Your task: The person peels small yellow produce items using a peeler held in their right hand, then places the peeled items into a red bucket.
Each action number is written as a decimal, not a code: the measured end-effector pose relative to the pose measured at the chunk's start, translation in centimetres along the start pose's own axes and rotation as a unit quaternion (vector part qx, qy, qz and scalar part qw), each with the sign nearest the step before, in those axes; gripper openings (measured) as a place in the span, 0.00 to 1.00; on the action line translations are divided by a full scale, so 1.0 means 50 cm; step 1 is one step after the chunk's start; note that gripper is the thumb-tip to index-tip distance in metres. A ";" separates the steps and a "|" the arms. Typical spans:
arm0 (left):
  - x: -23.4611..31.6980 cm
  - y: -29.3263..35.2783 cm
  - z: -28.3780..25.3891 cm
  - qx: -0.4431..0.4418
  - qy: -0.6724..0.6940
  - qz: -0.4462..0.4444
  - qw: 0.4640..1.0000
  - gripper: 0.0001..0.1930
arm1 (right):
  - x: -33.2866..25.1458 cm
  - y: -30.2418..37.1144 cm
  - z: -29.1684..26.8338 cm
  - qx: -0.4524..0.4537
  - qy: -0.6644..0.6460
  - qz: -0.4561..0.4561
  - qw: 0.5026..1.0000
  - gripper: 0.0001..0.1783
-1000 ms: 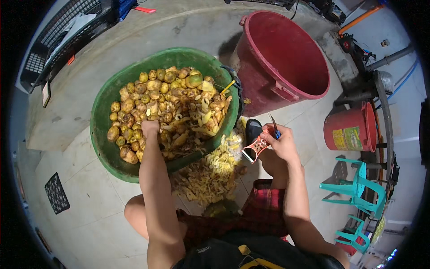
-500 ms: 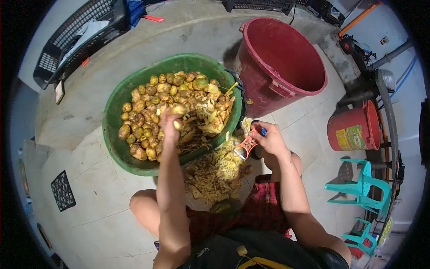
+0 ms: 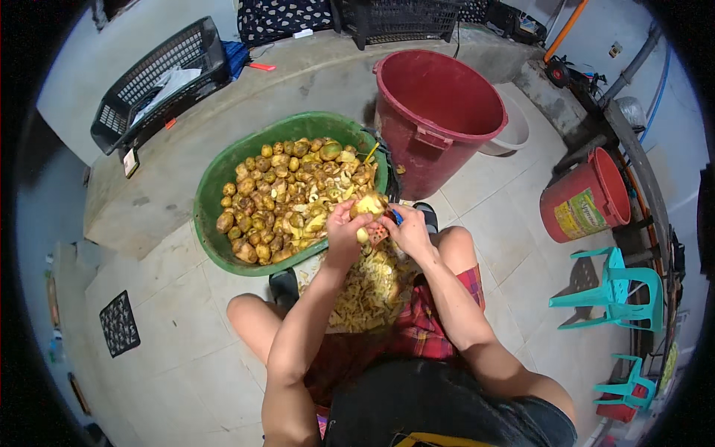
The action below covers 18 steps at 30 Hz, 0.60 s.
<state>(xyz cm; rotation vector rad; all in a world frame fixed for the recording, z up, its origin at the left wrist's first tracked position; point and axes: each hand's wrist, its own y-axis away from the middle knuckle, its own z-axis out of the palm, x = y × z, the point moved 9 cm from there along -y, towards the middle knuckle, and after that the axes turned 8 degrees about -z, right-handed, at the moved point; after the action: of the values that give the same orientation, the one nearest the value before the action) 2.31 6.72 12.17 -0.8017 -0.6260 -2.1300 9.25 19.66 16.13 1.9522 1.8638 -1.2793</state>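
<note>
My left hand [image 3: 347, 232] is closed around a potato [image 3: 368, 203], partly bare yellow and partly brown-skinned. Below it a smaller pale piece [image 3: 363, 235] shows by the fingers. My right hand [image 3: 408, 234] grips a red-orange peeler [image 3: 378, 233] with a blue part, held right up against the potato; its blade is hidden. Both hands meet just off the near right rim of a green tub [image 3: 212, 257]. In the tub lie many brown potatoes [image 3: 257, 195], with loose peel among them on the right side. A heap of pale peelings [image 3: 365, 294] lies beneath my hands, between my legs.
A large dark red bin [image 3: 406, 153] stands beyond the tub, with a whitish basin [image 3: 514, 127] behind it. On the right are a red bucket [image 3: 577, 201] and turquoise chairs [image 3: 618, 287]. A black crate [image 3: 160, 71] and a phone [image 3: 131, 162] rest on the ledge at left.
My left hand has moved from over the tub toward the right, bringing the potato to the peeler. My right hand has shifted left to meet it. The whole view has also shifted.
</note>
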 end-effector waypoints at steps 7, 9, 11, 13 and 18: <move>-0.011 0.069 -0.023 0.060 -0.044 0.048 0.996 0.18 | -0.040 0.034 0.009 -0.033 0.000 -0.056 0.998 0.14; -0.009 0.073 -0.029 0.048 -0.035 0.056 0.997 0.18 | -0.051 0.038 0.010 -0.025 -0.003 -0.068 0.997 0.14; -0.005 0.078 -0.027 0.035 -0.026 0.061 0.997 0.18 | -0.059 0.041 0.009 -0.017 -0.004 -0.077 0.997 0.13; -0.002 0.083 -0.027 0.043 -0.026 0.051 0.997 0.19 | -0.066 0.043 0.011 -0.018 -0.004 -0.084 0.996 0.13; 0.005 0.085 -0.033 0.052 -0.044 0.069 0.995 0.19 | -0.058 0.045 0.033 -0.039 -0.009 -0.068 0.997 0.12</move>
<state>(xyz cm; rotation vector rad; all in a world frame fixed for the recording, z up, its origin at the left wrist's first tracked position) 4.98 3.01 11.96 -0.8597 -0.7010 -1.9286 10.88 15.98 16.03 1.7969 2.0375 -1.2341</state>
